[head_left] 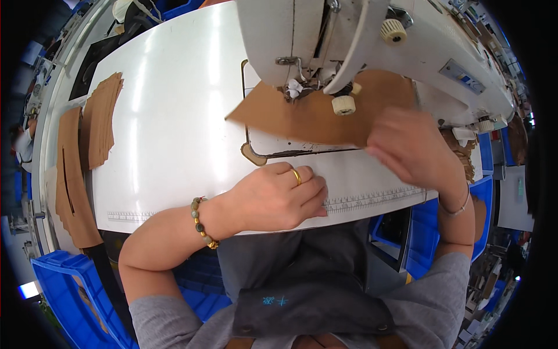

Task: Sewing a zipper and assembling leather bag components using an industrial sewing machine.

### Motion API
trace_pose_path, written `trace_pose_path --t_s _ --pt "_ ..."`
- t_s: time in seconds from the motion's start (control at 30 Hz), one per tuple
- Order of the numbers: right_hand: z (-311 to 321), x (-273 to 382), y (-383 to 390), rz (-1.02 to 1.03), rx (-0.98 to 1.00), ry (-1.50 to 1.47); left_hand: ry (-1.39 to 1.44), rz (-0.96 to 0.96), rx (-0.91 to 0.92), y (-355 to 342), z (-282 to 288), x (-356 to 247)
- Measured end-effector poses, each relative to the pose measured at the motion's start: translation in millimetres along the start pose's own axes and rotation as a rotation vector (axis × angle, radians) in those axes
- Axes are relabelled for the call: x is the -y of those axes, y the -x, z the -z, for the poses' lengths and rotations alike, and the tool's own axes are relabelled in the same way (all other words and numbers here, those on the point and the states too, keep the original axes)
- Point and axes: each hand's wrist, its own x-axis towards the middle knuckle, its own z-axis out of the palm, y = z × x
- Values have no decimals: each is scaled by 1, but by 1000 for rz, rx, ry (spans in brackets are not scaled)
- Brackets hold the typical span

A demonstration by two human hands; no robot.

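Observation:
A flat brown leather-like piece (302,119) lies under the needle area of a white sewing machine (290,35), its pointed corner toward the left. My right hand (412,145), somewhat blurred, is closed at the piece's near right edge, fingertips pinching it. Nearer to me, my left hand (279,195) rests curled at the table's front edge, below the machine's plate and apart from the brown piece. Its fingertips are tucked out of sight, so whatever they may hold is hidden. A ring and a beaded bracelet are on that hand and wrist.
Stacked brown pieces (102,122) lie at the table's left, beside a long slotted brown strip (72,180). A printed ruler scale (372,199) runs along the white table's (168,116) front edge. Blue bins (81,291) stand lower left and at right. More brown pieces (459,151) sit right.

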Motion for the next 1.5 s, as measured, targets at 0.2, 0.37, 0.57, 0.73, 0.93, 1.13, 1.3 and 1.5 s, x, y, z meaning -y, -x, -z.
trace_pose_path --t_s 0.2,0.37,0.57,0.73,0.93,1.13,1.3,1.5 --pt "-23 43 -32 -5 -144 -251 101 246 174 -5 10 3" --pt "-50 42 -37 -47 -106 -487 125 372 526 3 31 -11" --pt "-94 12 -29 -170 -194 -33 39 157 291 4 23 -8" --pt "-110 1 -24 -82 -218 -34 131 -107 -68 5 43 -4" --pt "-93 0 -32 -83 -137 -13 -211 340 33 -4 33 24" --pt "-87 5 -38 -108 -112 44 -191 547 184 -4 16 25" --pt "-84 7 -40 -111 -118 42 -199 563 189 -3 17 27" --pt "-87 12 -40 -153 -102 -4 -191 543 196 -2 19 30"
